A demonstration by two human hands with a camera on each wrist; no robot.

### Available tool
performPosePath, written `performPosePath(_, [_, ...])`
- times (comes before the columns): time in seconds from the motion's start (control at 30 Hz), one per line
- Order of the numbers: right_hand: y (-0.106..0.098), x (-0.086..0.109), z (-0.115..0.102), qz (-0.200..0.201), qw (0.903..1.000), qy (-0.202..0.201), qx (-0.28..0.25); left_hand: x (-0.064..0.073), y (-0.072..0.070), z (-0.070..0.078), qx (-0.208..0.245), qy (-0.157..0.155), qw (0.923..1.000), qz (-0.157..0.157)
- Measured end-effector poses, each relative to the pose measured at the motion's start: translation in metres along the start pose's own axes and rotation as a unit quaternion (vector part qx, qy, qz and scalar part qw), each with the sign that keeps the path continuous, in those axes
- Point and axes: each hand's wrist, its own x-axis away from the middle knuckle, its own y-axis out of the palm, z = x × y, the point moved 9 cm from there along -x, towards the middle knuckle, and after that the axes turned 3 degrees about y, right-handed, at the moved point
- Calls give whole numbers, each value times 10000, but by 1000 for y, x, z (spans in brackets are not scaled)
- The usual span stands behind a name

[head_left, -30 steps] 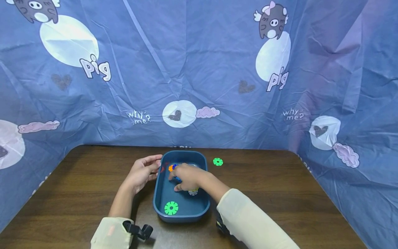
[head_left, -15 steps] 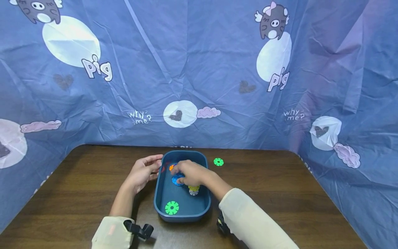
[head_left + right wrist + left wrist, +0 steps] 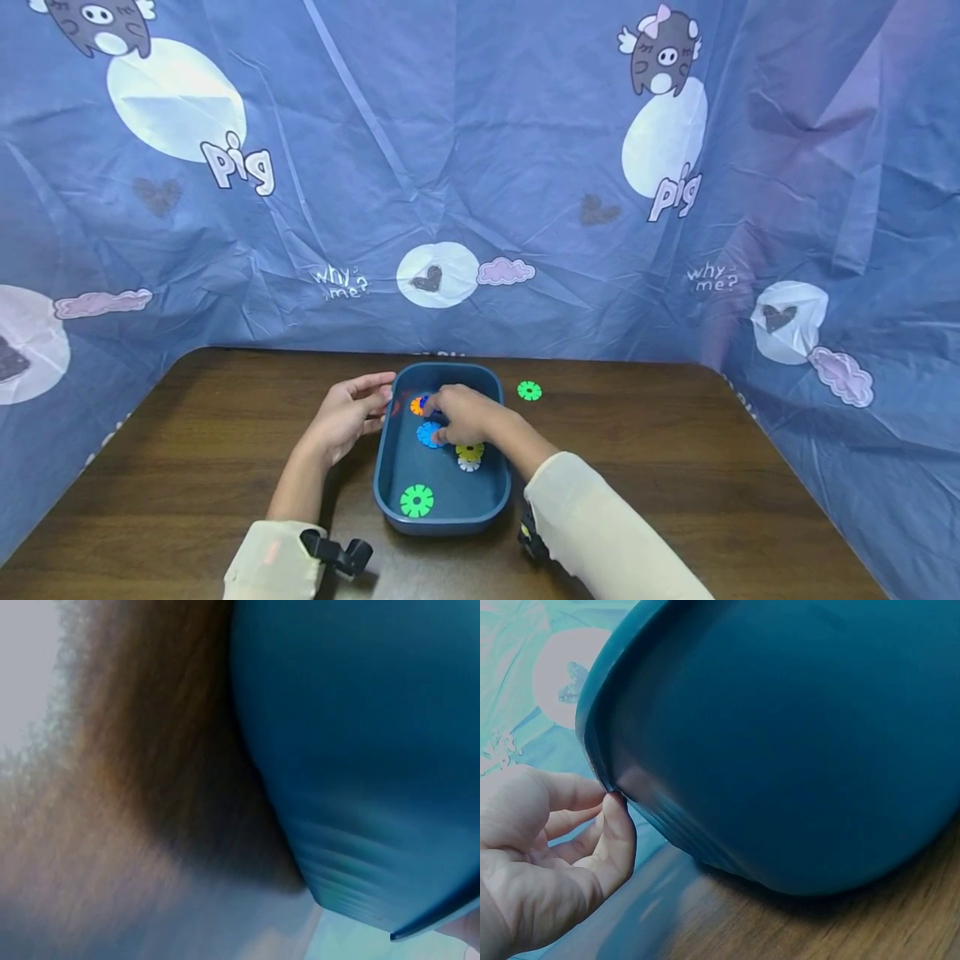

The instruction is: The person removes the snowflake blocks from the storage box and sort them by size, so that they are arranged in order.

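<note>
My left hand [image 3: 345,417] pinches the left rim of a dark blue plastic bin [image 3: 382,492] between thumb and fingers; the left wrist view shows the pinched bin wall [image 3: 705,832] up close. Inside the bin, my right hand [image 3: 467,414] reaches down with its thumb and forefinger apart. Its forefinger tip is at an orange notched disc [image 3: 417,406] and a dark blue piece partly hidden by the fingers. The thumb tip overlaps a light blue notched disc [image 3: 428,435]. A yellow disc [image 3: 470,451] lies partly over a white disc [image 3: 469,466] below the hand.
A green notched disc [image 3: 417,501] lies in the bin's near end. Another green disc [image 3: 529,391] is on the wooden table [image 3: 637,475], right of the bin's far corner. Blue printed cloth [image 3: 480,167] hangs behind the table.
My right hand has drawn slightly back and to the right, uncovering the light blue and yellow discs. The left hand keeps its hold on the rim.
</note>
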Motion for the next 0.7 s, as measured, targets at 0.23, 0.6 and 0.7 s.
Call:
performPosePath(0.23, [1,0,-2,-122,9994,-88,-317,-1,1,1,-8,21,10000,-57])
performPosePath(0.6, [6,-5,-2,-253,9980,-321,-472,1,1,1,-14,-12,10000,-27])
performPosePath(0.7, [6,-5,-1,-240,9976,-273,-588,1,0,1,-64,-20,10000,-31])
